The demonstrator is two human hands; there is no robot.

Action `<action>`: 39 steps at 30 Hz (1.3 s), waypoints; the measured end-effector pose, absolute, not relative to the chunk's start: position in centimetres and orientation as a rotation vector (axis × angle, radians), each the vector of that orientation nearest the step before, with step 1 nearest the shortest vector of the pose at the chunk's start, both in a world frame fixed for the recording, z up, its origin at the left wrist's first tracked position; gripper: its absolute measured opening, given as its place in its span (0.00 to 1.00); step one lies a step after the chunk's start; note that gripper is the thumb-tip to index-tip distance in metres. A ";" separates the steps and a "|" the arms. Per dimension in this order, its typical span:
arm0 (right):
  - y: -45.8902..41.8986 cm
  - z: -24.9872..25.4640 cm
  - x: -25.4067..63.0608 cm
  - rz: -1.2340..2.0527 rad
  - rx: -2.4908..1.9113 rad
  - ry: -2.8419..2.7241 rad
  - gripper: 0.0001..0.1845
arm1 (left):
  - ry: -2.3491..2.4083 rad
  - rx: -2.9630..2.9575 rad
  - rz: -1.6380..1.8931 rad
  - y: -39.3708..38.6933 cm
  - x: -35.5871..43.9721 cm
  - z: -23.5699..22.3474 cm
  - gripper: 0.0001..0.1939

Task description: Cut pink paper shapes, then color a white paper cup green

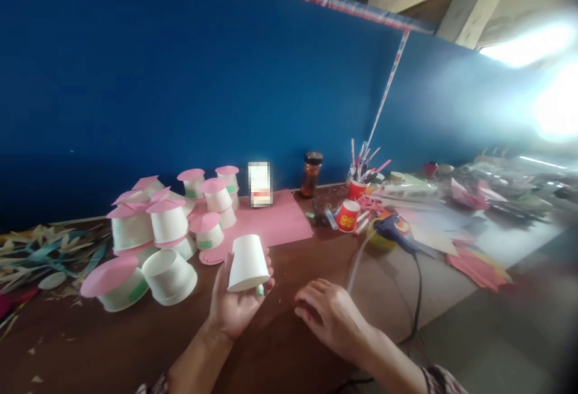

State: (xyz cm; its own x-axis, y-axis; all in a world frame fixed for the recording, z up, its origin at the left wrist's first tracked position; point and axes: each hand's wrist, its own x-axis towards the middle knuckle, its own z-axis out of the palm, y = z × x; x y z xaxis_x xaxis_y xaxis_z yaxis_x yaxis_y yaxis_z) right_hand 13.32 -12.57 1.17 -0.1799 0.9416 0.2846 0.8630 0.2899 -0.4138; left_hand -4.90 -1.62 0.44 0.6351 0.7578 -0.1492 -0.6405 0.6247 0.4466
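My left hand holds a white paper cup upside down above the brown table, fingers wrapped round its rim. A small green bit shows under the cup. My right hand rests just right of it, palm down, fingers curled loosely, holding nothing I can see. To the left lies a pile of white cups with pink paper discs, some stacked, some tipped over. One bare white cup lies on its side beside the pile.
A pink paper sheet lies behind the cup. Farther back stand a brown jar, a red cup of pens, a tipped red cup and a glue gun with its cord. Paper scraps lie at far left and right.
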 end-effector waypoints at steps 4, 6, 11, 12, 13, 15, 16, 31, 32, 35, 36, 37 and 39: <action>-14.4 1.3 14.4 0.198 -1.630 -2.129 0.06 | 0.409 0.417 0.821 -2.0 -4.3 0.1 0.25; -14.7 1.6 15.2 0.131 -1.641 -2.123 0.07 | 0.417 0.434 0.803 -2.1 -4.2 0.0 0.26; -14.9 1.5 20.2 -0.114 -1.938 -1.952 0.10 | 0.409 0.464 0.793 -2.2 -4.3 0.1 0.24; -15.0 1.3 21.7 -0.159 -2.070 -1.882 0.11 | 0.405 0.476 0.784 -2.2 -4.3 0.2 0.24; -15.2 1.0 23.2 -0.168 -2.201 -1.817 0.12 | 0.398 0.487 0.770 -2.3 -4.3 0.2 0.24; -15.4 0.4 25.9 -0.168 -2.415 -1.685 0.15 | 0.386 0.507 0.744 -2.5 -4.2 0.3 0.25; -15.4 0.1 26.9 -0.156 -2.476 -1.665 0.16 | 0.383 0.518 0.734 -2.5 -4.2 0.3 0.25; -12.5 -0.8 28.8 -0.139 -2.604 -1.514 0.18 | 0.469 0.648 0.736 -3.0 -4.0 0.0 0.22; -12.5 -0.9 29.0 -0.142 -2.602 -1.513 0.18 | 0.474 0.645 0.735 -3.1 -4.0 0.0 0.22; -12.5 -0.7 29.0 -0.144 -2.584 -1.532 0.17 | 0.477 0.626 0.720 -3.1 -4.0 0.1 0.23; -12.6 -0.6 28.8 -0.142 -2.570 -1.548 0.17 | 0.472 0.623 0.713 -3.1 -4.0 0.1 0.23; -12.7 -0.4 28.5 -0.141 -2.553 -1.571 0.17 | 0.465 0.623 0.708 -3.1 -3.9 0.1 0.23; -13.4 -0.1 27.8 -0.141 -2.500 -1.633 0.17 | 0.452 0.628 0.707 -3.1 -3.9 0.1 0.23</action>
